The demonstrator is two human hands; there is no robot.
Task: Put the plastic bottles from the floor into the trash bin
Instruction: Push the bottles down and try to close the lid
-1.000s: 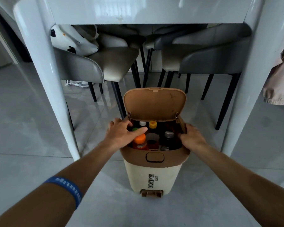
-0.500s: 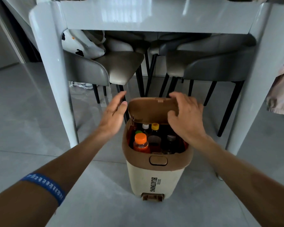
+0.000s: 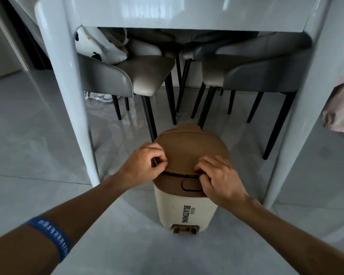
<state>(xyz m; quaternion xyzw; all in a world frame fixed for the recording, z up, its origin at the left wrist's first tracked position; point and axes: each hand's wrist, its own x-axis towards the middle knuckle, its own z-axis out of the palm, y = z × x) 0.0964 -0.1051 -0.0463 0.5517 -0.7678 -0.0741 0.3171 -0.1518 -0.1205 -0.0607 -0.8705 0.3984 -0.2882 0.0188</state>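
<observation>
Blue silicone wristband (image 3: 51, 236) circles the left forearm nearest the camera, low at the left edge. Both bare arms reach forward to the trash bin (image 3: 185, 207), a cream body with a brown top, a brown foot pedal (image 3: 184, 228) at its base and black lettering down its front, standing on the grey tiled floor (image 3: 38, 147). The brown lid (image 3: 191, 150) lies down over the opening, with a thin dark gap showing along its front edge. The left hand (image 3: 143, 165) has its grip curled together on the lid's left front rim, fingertips pinching the edge. The right hand (image 3: 218, 179) has its fingers bent and pressed on the lid's front right edge, thumb just above the oval push panel (image 3: 189, 185). With the lid down, the plastic bottles cannot be seen, and none lie on the visible floor. Just behind the bin stand the thick glossy white legs (image 3: 70, 96) of the bench, one at each side. Further back, under the bench, grey padded chairs (image 3: 252, 74) on thin black legs are pushed in, and a white bag with dark patches (image 3: 99, 44) rests on the left chair's seat. Pinkish cloth (image 3: 340, 108) hangs at the right edge.
</observation>
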